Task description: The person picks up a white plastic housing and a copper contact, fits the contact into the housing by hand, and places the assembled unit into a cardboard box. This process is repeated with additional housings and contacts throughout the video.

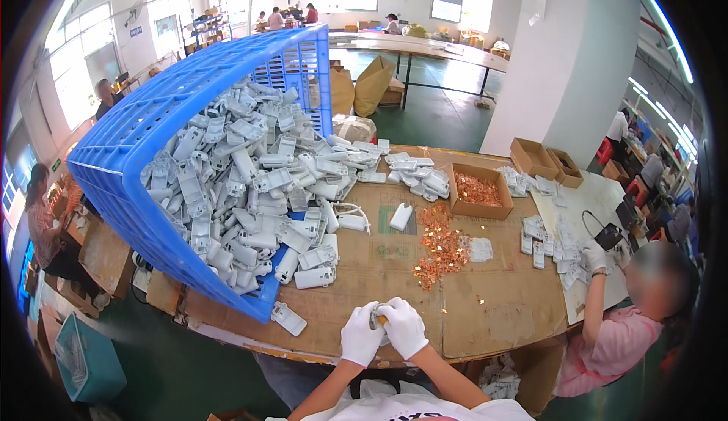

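Both hands wear white gloves and meet close together at the table's front edge. My left hand [362,334] is closed around a small grey-white plastic casing [374,315], mostly hidden by the fingers. My right hand [403,328] is closed against it; a yellow-orange bit shows at its fingertips, too small to name. Left of the hands lies a loose white casing [289,319]. Beyond them, a heap of small copper-coloured metal pieces [438,258] spreads over the cardboard. A single white casing [400,217] lies beside that heap.
A blue plastic crate [205,68] lies tipped on its side, spilling many white casings [250,186]. Copper pieces fill a cardboard box [481,210]. More casings [535,231] lie to the right, where a gloved co-worker [618,322] sits. A white pillar [561,64] stands behind.
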{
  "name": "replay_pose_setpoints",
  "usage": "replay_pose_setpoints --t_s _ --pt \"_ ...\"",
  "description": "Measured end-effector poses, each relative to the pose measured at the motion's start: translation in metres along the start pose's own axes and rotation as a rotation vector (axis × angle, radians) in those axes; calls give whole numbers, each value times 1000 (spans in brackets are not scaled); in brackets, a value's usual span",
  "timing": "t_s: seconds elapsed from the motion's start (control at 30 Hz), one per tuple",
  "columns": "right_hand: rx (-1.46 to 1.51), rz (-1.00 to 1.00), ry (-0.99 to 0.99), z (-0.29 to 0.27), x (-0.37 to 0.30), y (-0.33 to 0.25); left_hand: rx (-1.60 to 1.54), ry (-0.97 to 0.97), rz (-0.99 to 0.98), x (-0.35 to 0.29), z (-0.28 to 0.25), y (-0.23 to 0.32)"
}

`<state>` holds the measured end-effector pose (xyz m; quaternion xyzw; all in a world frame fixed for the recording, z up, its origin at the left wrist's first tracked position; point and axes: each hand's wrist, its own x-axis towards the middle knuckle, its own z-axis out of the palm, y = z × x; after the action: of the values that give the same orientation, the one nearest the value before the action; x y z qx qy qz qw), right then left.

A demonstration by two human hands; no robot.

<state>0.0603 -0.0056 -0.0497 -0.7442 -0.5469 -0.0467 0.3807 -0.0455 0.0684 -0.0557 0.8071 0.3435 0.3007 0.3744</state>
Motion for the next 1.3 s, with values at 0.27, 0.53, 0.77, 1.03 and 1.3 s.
replay_pose_setpoints --t_s 0.27,0.53,0.77,1.03,1.3 --pt "109 404 -170 -25 19 4 38 -119 119 6 -11 5" --pt "343 403 -172 -14 -23 4 -118 -137 -33 -18 -9 0" --pt "365 511 -364 -43 -65 -30 -216 -345 -229 -59 -30 7" --pt "395 486 -574 -58 -89 -45 -137 -496 -218 -75 -43 1" --pt "322 345 -711 -36 -104 -52 -78 -480 -311 -101 -56 -9"
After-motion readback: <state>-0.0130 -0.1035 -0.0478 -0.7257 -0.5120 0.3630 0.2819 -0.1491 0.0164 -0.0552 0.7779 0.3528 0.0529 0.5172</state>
